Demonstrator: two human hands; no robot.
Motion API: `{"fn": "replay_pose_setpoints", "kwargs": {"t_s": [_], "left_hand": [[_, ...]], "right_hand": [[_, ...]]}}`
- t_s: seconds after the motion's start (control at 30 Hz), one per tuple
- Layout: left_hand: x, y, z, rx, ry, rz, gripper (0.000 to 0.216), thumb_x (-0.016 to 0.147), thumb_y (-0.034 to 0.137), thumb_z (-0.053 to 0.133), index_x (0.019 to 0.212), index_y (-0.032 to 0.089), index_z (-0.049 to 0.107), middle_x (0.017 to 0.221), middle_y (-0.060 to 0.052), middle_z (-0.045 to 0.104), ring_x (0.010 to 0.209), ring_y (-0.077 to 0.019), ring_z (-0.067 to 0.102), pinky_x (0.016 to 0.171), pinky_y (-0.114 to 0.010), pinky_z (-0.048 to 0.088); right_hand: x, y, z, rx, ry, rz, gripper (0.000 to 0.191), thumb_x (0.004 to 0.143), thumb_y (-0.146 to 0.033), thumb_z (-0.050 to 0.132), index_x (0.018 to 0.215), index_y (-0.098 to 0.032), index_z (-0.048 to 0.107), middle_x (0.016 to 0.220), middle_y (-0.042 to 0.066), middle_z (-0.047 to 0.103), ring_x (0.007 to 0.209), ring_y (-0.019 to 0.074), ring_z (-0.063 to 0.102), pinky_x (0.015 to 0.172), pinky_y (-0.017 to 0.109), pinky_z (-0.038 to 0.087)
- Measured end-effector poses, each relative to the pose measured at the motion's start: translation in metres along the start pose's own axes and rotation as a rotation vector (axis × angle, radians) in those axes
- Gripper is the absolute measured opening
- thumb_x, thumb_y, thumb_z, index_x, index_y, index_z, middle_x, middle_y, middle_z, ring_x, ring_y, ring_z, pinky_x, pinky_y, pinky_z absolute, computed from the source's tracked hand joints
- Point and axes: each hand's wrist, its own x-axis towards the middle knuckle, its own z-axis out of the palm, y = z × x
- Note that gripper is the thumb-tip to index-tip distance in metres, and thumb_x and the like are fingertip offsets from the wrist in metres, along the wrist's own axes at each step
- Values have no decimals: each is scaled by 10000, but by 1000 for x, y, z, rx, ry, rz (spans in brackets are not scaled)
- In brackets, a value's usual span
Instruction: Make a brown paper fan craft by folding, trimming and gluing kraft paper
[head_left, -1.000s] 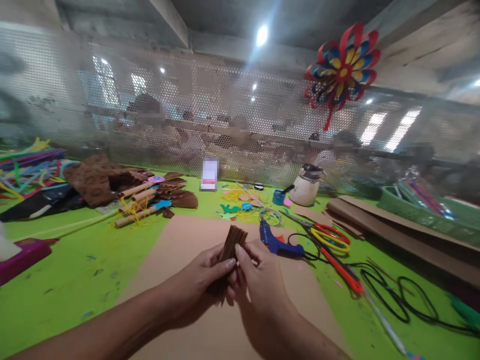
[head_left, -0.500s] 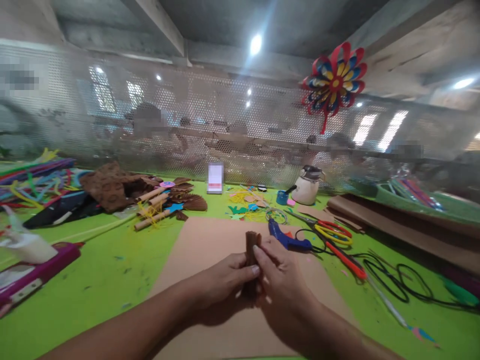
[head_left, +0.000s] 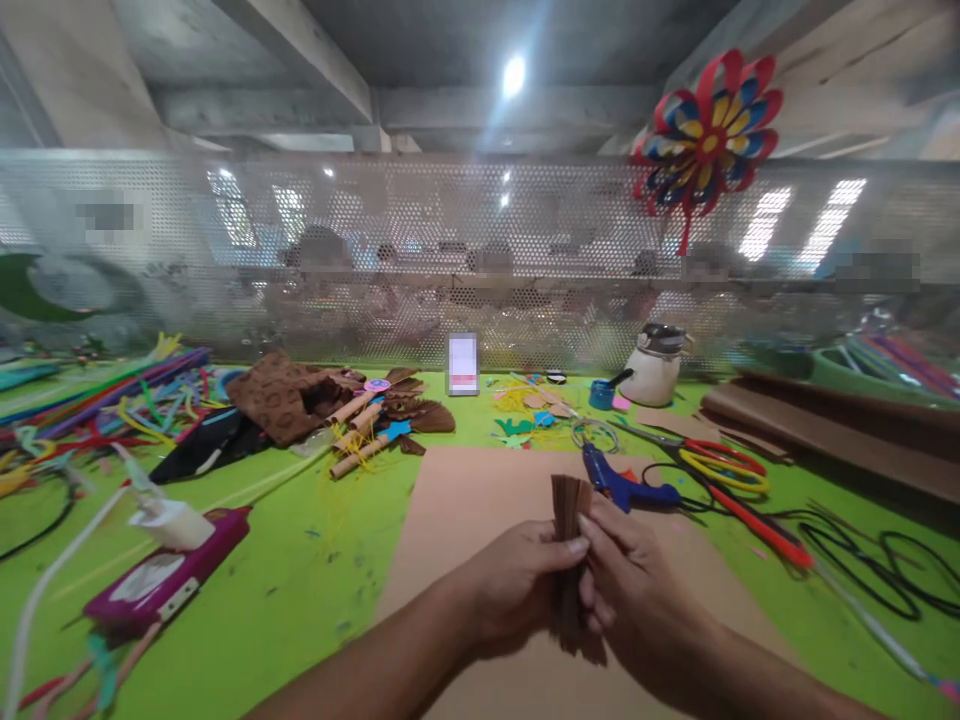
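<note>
Left hand (head_left: 510, 580) and right hand (head_left: 634, 565) pinched a brown bundle (head_left: 570, 500), pleated, barely fanned; glue gun (head_left: 626, 488) lay unheld at one o'clock.

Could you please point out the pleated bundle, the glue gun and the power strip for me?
Pleated bundle (head_left: 569, 506): head view, on its upper part.
Glue gun (head_left: 619, 488): head view, on its blue body.
Power strip (head_left: 196, 564): head view, on its purple casing.

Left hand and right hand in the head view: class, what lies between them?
A pleated brown bundle lies between the left hand and the right hand, gripped by both; the head view shows it over a flat tan sheet.
</note>
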Motion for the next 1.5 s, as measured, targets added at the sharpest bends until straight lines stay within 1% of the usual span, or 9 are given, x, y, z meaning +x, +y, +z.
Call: {"fn": "replay_pose_setpoints", "kwargs": {"t_s": [0.23,0.33,0.43,0.63,0.77,1.0,1.17,1.4,1.5], "left_hand": [[-2,5,-9,76,-5,-80,319,806,408,625,721,100,619,633,-76,629,550,-153,587,526,-249,434],[-1,7,-9,90,-40,-54,341,827,421,605,749,90,628,631,-92,644,586,-177,620,570,-269,463],[-1,9,-5,70,-42,-22,314,847,395,592,920,92,631,725,-110,683,682,-209,665,667,-319,499],[-2,18,5,83,-43,10,277,898,333,521,1026,98,592,767,-139,715,657,-212,686,649,-311,510],[-3,19,5,96,-69,14,318,909,327,465,975,57,620,856,-199,719,739,-259,701,693,-365,523],[-4,13,-2,46,-90,-63,314,894,319,407,943,84,609,839,-194,722,670,-265,699,651,-367,514],[-4,10,-1,-18,-66,-42,242,872,274,412,905,113,589,702,-126,700,600,-217,667,575,-292,475],[-6,9,1,-68,-86,-83,232,839,250,382,867,118,572,697,-152,704,609,-246,675,574,-298,457],[-6,8,1,-104,-95,-71,235,819,248,387,841,115,580,654,-138,691,577,-234,661,557,-289,450]], "right_hand": [[1,-10,0,-99,-64,-66,106,829,-274,568,826,-188,507,431,-80,514,335,104,509,357,211,446],[4,-13,-3,-178,-101,-53,114,824,-280,552,837,-193,480,412,-92,509,319,101,503,337,197,436],[7,-12,-8,-226,-114,-60,130,780,-245,570,788,-204,447,415,-127,444,287,62,435,295,154,376],[13,-24,-9,-104,-160,-33,152,704,-173,540,850,-201,503,437,-129,438,282,75,438,292,178,368],[15,-32,-7,-111,-154,-56,95,755,-267,587,790,-181,566,406,-99,447,297,75,429,324,189,369],[6,-35,1,-33,-65,14,328,807,-522,566,730,-204,548,433,-78,417,315,84,400,335,211,357],[4,-44,4,14,-5,56,253,803,-422,598,717,-194,534,592,-42,496,430,80,476,392,186,383],[5,-43,1,144,-108,187,40,753,-235,605,767,-200,592,642,-41,509,541,91,502,429,158,371],[1,-52,1,176,-109,249,117,735,-214,621,851,-227,620,794,-25,602,653,104,551,501,176,424]]}}
